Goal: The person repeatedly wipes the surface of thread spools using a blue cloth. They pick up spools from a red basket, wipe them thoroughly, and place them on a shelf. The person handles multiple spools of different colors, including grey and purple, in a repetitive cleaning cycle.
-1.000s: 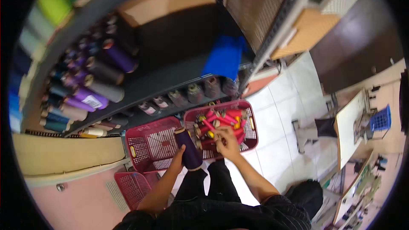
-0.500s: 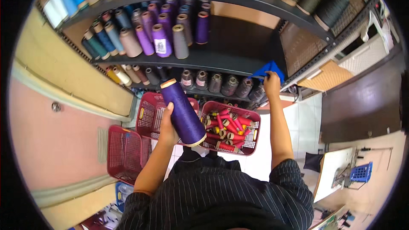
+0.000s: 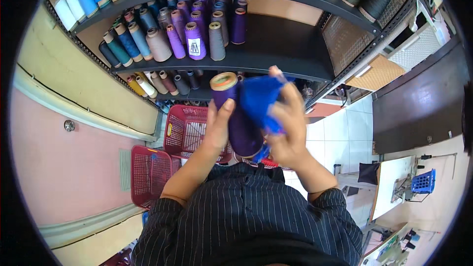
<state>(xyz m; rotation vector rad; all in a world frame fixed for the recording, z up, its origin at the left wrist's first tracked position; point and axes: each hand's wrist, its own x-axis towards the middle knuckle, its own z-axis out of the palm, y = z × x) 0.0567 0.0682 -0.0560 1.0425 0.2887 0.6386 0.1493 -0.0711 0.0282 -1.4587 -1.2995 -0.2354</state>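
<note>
A large dark purple thread cone (image 3: 244, 130) is tilted in front of me, its pale cardboard top pointing up and to the left. My left hand (image 3: 218, 124) wraps round its upper left side, with the thumb across the front. Close at its right side, my right hand (image 3: 286, 128) grips a blue cloth (image 3: 260, 99), smeared by motion. The cloth overlaps the cone's right edge; whether it presses on the thread I cannot tell. Part of the cone's lower right is hidden behind the cloth and hand.
Ahead, a black shelf (image 3: 290, 44) carries purple, grey and blue thread cones (image 3: 195, 42) on its left half. More cones line the tiers above and below. Red plastic baskets (image 3: 185, 133) stand on the floor beneath. A pink door (image 3: 69, 167) is at left, a white sewing table (image 3: 391, 187) at right.
My right hand has brought the blue cloth from the shelf's right end leftward to the cone. The cone has shifted slightly right and stands more upright, still in my left hand.
</note>
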